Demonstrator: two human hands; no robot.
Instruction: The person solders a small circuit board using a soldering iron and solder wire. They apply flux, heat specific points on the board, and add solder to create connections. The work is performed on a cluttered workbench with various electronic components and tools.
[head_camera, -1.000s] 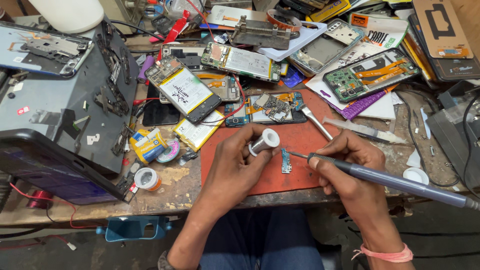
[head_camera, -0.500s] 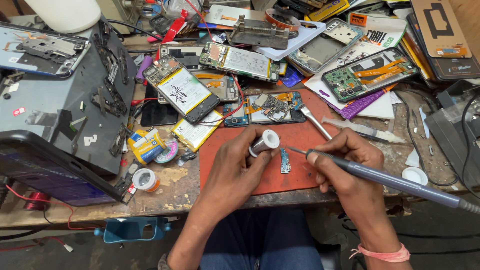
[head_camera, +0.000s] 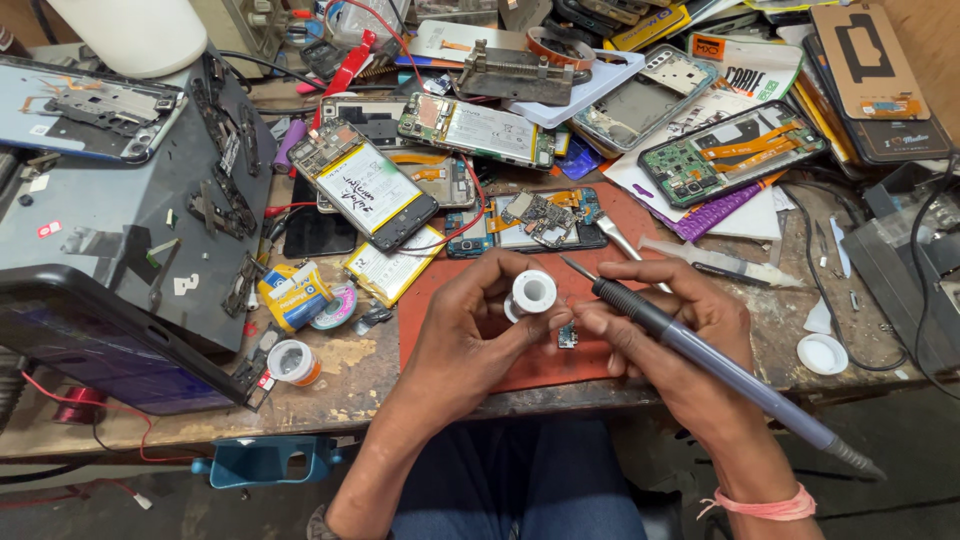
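My left hand grips a small white spool of solder wire over a red work mat. My right hand holds a grey-blue soldering iron like a pen, its tip pointing up-left close to the spool. A tiny circuit board lies on the mat between my two hands, touched by fingertips of the right hand. Just beyond the mat's far edge lies an opened phone with an orange flex cable.
Several opened phones and boards crowd the far bench. A large grey machine fills the left. Yellow tape roll and a small flux pot sit left of the mat. White cap, tweezers, cables at right.
The iron's tip has lifted up and to the left, away from the small board toward the spool. The spool has tilted to face the camera. Both hands stayed over the mat.
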